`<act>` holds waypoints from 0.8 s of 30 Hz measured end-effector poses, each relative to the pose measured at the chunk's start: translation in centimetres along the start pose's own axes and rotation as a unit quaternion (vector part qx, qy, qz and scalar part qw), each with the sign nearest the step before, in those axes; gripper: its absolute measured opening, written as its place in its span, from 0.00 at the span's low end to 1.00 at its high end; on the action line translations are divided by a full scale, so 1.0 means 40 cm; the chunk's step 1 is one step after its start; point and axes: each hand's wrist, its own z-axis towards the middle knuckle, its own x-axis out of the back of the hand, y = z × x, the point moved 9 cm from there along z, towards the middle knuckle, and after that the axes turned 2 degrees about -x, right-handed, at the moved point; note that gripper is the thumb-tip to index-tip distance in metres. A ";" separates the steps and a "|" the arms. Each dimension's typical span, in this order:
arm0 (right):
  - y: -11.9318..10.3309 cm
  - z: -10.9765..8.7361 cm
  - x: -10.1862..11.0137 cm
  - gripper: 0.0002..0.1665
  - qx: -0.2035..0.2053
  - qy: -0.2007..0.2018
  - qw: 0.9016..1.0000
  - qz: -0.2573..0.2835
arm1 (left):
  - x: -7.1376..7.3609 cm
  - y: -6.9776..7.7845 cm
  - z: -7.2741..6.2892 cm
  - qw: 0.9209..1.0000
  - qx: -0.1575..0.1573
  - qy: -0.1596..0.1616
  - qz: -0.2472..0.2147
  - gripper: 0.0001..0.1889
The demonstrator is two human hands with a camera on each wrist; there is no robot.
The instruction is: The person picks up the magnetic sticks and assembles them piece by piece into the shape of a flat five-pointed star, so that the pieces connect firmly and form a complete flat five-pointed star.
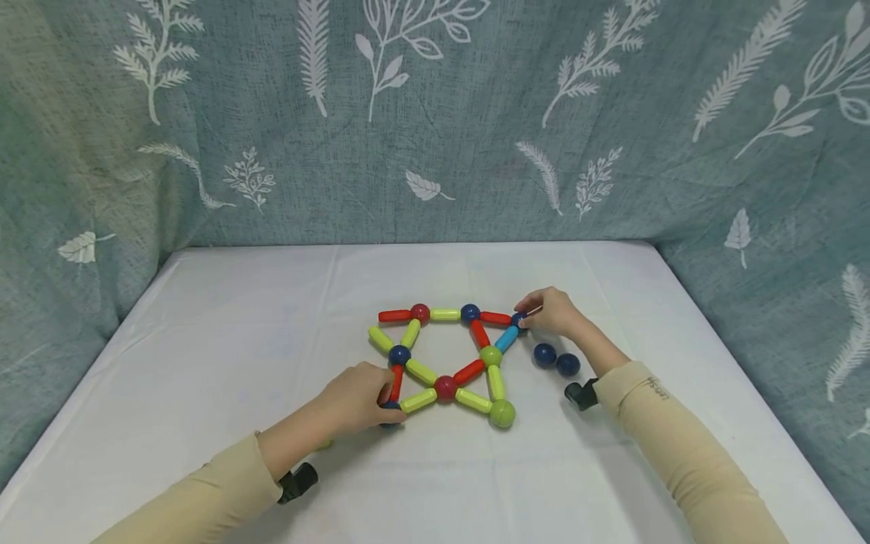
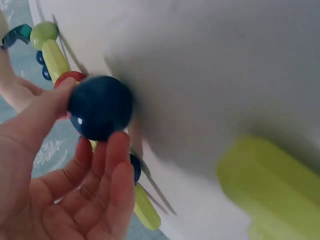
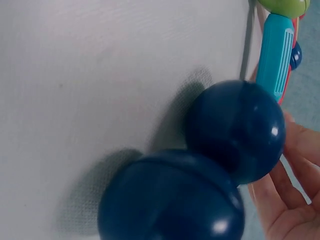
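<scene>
A flat frame of coloured rods and balls lies in the middle of the table, with a red ball (image 1: pixel 445 389) at its near point. At the near left corner my left hand (image 1: pixel 353 397) pinches a dark blue ball (image 2: pixel 101 108) between thumb and fingers. A red rod (image 1: pixel 396 383) and a yellow-green rod (image 1: pixel 418 400) meet there. My right hand (image 1: pixel 553 311) holds another dark blue ball (image 1: pixel 519 321) at the far right corner, where a red rod (image 1: pixel 495 319) and a light blue rod (image 1: pixel 506 339) come together. Its fingertips are partly hidden in the right wrist view.
Two loose dark blue balls (image 1: pixel 544 355) sit side by side below my right hand. A loose yellow-green rod (image 2: pixel 275 185) lies by my left wrist, mostly hidden in the head view. At the far left, a red rod (image 1: pixel 394 316) and a yellow-green rod (image 1: pixel 381 339) have free ends.
</scene>
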 end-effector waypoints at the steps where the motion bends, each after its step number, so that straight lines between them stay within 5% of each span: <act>1: -0.005 -0.001 -0.003 0.16 0.006 -0.003 1.000 -0.004 | 0.007 -0.006 -0.001 1.000 0.006 0.002 -0.001 0.19; 17: -0.084 -0.048 -0.050 0.09 0.042 -0.072 0.995 -0.049 | 0.128 -0.137 -0.008 0.992 0.072 0.095 0.032 0.14; 24: -0.130 -0.088 -0.082 0.07 0.086 -0.060 0.990 -0.091 | 0.157 -0.184 0.017 0.991 0.077 0.101 0.039 0.13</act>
